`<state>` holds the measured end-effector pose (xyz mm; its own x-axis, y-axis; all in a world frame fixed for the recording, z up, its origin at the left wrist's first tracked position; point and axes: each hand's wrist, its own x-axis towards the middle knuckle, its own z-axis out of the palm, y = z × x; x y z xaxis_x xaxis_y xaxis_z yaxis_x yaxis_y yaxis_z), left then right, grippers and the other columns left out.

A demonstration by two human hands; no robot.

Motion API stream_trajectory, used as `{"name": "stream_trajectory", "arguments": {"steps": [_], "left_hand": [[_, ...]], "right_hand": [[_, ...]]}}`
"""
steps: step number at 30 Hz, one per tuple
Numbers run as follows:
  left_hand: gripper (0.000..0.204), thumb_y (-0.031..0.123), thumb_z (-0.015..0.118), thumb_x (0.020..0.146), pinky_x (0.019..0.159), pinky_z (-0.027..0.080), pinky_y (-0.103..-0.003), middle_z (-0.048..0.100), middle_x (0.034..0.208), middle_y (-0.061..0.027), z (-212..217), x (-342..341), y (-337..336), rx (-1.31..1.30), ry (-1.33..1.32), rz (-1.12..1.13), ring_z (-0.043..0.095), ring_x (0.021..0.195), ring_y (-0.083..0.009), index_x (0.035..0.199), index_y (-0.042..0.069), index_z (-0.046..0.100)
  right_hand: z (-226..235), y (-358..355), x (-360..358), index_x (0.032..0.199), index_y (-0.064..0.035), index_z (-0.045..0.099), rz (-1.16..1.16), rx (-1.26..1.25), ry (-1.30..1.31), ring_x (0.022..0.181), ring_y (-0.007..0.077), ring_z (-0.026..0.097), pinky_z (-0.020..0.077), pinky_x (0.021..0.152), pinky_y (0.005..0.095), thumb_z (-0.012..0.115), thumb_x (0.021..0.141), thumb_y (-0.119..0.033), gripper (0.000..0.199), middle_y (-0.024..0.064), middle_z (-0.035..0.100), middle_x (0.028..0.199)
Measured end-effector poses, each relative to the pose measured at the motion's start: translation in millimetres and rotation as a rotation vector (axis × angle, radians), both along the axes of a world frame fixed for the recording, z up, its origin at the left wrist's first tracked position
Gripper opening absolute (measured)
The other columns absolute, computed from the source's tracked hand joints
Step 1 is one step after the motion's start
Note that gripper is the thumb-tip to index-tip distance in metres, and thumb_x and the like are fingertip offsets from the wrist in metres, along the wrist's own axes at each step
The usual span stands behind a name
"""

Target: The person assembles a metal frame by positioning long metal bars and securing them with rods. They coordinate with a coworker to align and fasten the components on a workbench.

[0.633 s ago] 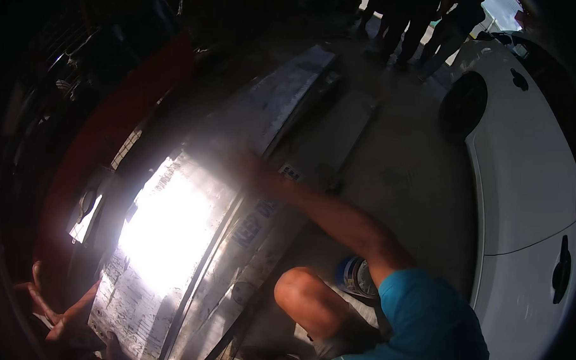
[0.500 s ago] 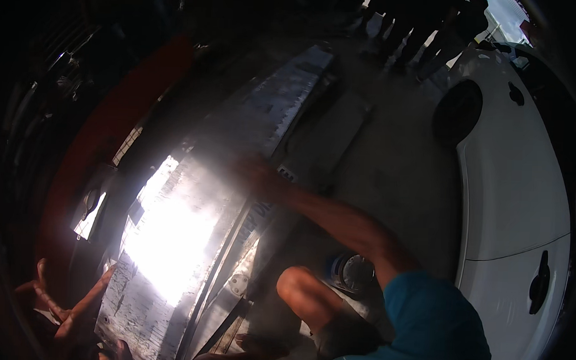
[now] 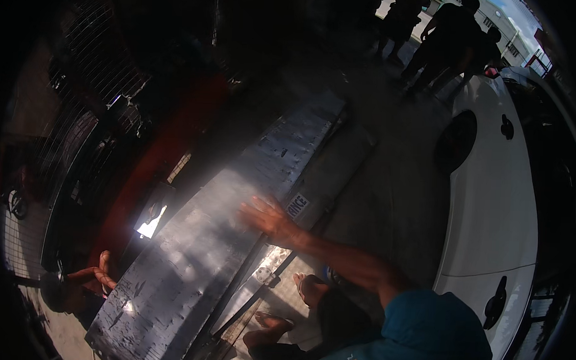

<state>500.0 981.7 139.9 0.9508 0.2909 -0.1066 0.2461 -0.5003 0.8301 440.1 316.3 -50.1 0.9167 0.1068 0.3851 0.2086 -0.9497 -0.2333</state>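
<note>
Metal sheet (image 3: 216,234): long grey panel, scuffed and shiny in spots, running diagonally from the lower left up toward the middle of the view. It's lying on top of a stack of similar long panels over the pavement, with a bright glare spot near its left edge.

Right hand (image 3: 267,217): fingers spread wide, palm down, lying flat on the right edge of the metal sheet about halfway along it. Not gripping anything, just pressing on it. The forearm is stretching in from the lower right out of a teal sleeve (image 3: 435,337).

Left hand (image 3: 97,276): sitting at the lower left, just beside the near end of the sheet. Fingers are curling, but it's dark down there and I honestly can't tell if they're closing on the edge or just hanging next to it.

Label (image 3: 296,206): small white sticker on the panel just right of the right hand.

Lower panels (image 3: 339,175): flatter grey pieces sticking out from under the top sheet on the right side.

Feet (image 3: 309,287): bare feet in sandals on the ground just right of the stack, close to the sheet's near half.

Car (image 3: 496,212): white, parked along the right side, well apart from the stack.

People (image 3: 445,39): a few dark figures standing at the top, far from the sheet.
</note>
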Motion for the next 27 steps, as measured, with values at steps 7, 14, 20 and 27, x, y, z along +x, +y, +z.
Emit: {"name": "stream_trajectory", "arguments": {"steps": [7, 14, 20, 27], "left_hand": [[0.026, 0.03, 0.068, 0.096, 0.054, 0.044, -0.031, 0.069, 0.085, -0.0069, 143, 24, 16, -0.056, -0.533, -0.262, 0.064, 0.075, -0.017, 0.101, 0.006, 0.076], [0.031, 0.034, 0.068, 0.095, 0.065, 0.041, -0.037, 0.06, 0.1, -0.0083, 272, 17, 25, -0.02, -0.625, -0.243, 0.058, 0.088, -0.0206, 0.111, 0.007, 0.067], [0.039, 0.037, 0.068, 0.095, 0.075, 0.039, -0.041, 0.053, 0.112, -0.0096, 355, 16, 24, -0.007, -0.751, -0.296, 0.052, 0.099, -0.0236, 0.12, 0.008, 0.059], [0.051, 0.04, 0.067, 0.095, 0.087, 0.036, -0.046, 0.044, 0.126, -0.0111, 487, 23, -15, 0.08, -0.995, -0.428, 0.045, 0.113, -0.0271, 0.131, 0.01, 0.049]], "right_hand": [[145, 26, -4, 0.159, -0.0228, 0.035, -0.006, 0.041, 0.019, 0.149, 0.0436, 0.035, 0.0234, 0.116, 0.0709, 0.056, 0.086, 0.004, 0.08, 0.0084, 0.038, 0.163], [253, 84, 14, 0.156, -0.0201, 0.04, 0.017, 0.044, -0.025, 0.142, 0.0406, 0.045, 0.0281, 0.115, 0.0709, 0.06, 0.086, 0.002, 0.077, 0.0121, 0.046, 0.157], [288, 166, 22, 0.154, -0.012, 0.043, 0.193, 0.105, -0.191, 0.14, 0.0427, 0.047, 0.0345, 0.115, 0.0634, 0.065, 0.092, -0.015, 0.066, 0.0196, 0.048, 0.153], [413, 285, 5, 0.138, 0.0018, 0.054, 0.371, 0.167, -0.481, 0.116, 0.0484, 0.065, 0.0515, 0.102, 0.0574, 0.068, 0.087, -0.027, 0.06, 0.0355, 0.062, 0.125]]}}
